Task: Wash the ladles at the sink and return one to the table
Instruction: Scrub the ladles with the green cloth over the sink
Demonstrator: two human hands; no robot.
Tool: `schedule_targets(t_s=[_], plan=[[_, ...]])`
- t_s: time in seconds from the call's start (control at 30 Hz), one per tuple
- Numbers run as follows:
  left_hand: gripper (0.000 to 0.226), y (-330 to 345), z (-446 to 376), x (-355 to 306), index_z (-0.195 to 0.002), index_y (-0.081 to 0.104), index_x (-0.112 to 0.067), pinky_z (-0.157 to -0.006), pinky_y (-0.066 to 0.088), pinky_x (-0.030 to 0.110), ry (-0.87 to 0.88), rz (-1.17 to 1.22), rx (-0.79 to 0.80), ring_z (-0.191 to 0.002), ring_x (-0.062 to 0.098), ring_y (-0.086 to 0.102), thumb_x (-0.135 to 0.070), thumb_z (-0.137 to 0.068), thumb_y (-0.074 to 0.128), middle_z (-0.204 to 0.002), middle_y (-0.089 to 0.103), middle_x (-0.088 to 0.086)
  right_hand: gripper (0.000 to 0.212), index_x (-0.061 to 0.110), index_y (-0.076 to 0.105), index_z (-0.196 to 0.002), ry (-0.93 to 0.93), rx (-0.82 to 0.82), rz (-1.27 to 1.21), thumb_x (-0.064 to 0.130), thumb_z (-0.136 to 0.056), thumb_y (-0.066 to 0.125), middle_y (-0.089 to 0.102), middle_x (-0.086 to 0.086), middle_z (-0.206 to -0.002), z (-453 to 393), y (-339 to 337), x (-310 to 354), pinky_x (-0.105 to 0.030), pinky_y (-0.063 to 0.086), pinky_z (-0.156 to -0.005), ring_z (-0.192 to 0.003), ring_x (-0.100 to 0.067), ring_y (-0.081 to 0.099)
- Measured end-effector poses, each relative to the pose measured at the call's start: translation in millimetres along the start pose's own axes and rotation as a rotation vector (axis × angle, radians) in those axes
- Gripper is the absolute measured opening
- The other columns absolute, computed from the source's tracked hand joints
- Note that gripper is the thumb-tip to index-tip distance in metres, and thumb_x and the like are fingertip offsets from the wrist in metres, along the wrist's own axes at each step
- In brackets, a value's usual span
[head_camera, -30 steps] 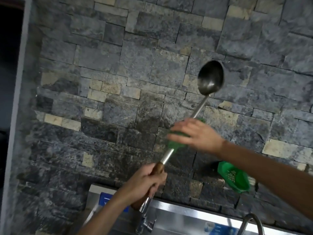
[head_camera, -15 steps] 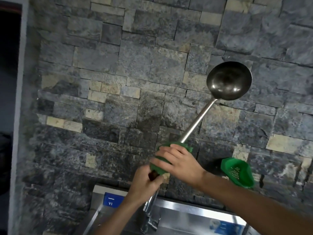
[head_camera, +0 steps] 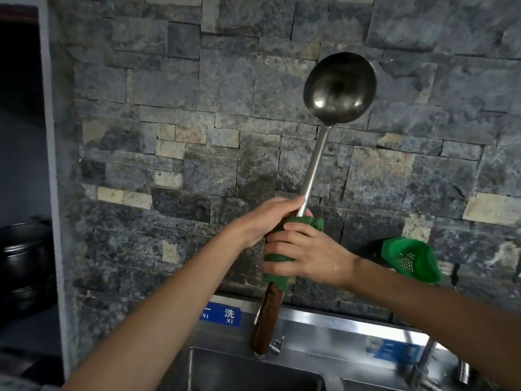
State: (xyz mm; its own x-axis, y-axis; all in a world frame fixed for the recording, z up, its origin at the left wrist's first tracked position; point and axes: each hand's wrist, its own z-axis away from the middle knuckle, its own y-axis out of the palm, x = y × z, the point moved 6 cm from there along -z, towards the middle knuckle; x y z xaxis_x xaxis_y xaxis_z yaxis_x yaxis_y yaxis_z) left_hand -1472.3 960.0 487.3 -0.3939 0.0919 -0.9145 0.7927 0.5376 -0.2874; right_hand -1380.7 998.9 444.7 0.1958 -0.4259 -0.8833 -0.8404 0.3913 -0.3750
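Head view: left hand (head_camera: 267, 218) grips upright ladle (head_camera: 315, 170) shaft, fingers curled; right hand (head_camera: 307, 255) fingers wrap green cloth (head_camera: 277, 258) round handle.

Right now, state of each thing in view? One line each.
ladle: upright, bowl up, wooden grip hanging over the sink.
left hand: grips the metal shaft.
right hand: grips the green cloth round the shaft.
green cloth: wrapped around the shaft.
green strainer: against the stone wall, tilted.
sink: basin contents hidden.
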Motion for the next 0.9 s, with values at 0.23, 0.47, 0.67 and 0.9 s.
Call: schedule_targets(t_s=[0.23, 0.47, 0.67, 0.9], plan=[[0.027, -0.2, -1.4, 14.0, -0.108, 0.054, -0.005, -0.069, 0.052, 0.026, 0.025, 0.417, -0.063, -0.067, 0.010, 0.056, -0.026, -0.108, 0.037, -0.076, 0.058, -0.003, 0.049, 0.034, 0.058, -0.135, 0.022, 0.096, -0.125, 0.017, -0.090, 0.067, 0.058, 0.006, -0.143, 9.1, 1.3, 41.1, -0.040, 0.020, -0.125, -0.142, -0.020, 0.044], [0.029, -26.8, 0.8, 4.3, -0.091, 0.047, -0.015, -0.045, 0.034, 0.020, 0.040, 0.632, -0.298, -0.049, 0.006, 0.032, -0.035, -0.108, 0.034, -0.064, 0.040, -0.008, 0.028, 0.037, 0.068, -0.120, -0.239, 0.079, -0.204, 0.020, -0.108, 0.049, 0.061, 0.012, -0.140, 33.0, -0.2, 130.4, -0.030, 0.027, -0.123, -0.144, -0.012, 0.044], [0.040, -17.6, 1.7, 16.7, -0.078, 0.046, -0.018, -0.034, 0.022, 0.018, -0.012, 0.745, -0.301, -0.041, 0.004, 0.024, -0.046, -0.105, 0.037, -0.055, 0.032, -0.010, 0.030, 0.038, 0.069, -0.120, -0.326, -0.009, -0.287, 0.018, -0.108, 0.050, 0.061, 0.012, -0.140, 22.7, -18.2, 105.5, -0.029, 0.034, -0.118, -0.143, -0.011, 0.045], [0.055, -12.2, 8.8, 19.3, -0.060, 0.036, -0.022, -0.031, 0.015, 0.018, -0.024, 0.907, -0.034, -0.031, 0.004, 0.020, -0.062, -0.099, 0.037, -0.044, 0.025, -0.011, 0.041, 0.043, 0.061, -0.135, -0.331, -0.011, -0.274, 0.015, -0.107, 0.051, 0.056, 0.010, -0.147, 9.6, -14.9, 98.5, -0.030, 0.032, -0.119, -0.146, -0.014, 0.041]])
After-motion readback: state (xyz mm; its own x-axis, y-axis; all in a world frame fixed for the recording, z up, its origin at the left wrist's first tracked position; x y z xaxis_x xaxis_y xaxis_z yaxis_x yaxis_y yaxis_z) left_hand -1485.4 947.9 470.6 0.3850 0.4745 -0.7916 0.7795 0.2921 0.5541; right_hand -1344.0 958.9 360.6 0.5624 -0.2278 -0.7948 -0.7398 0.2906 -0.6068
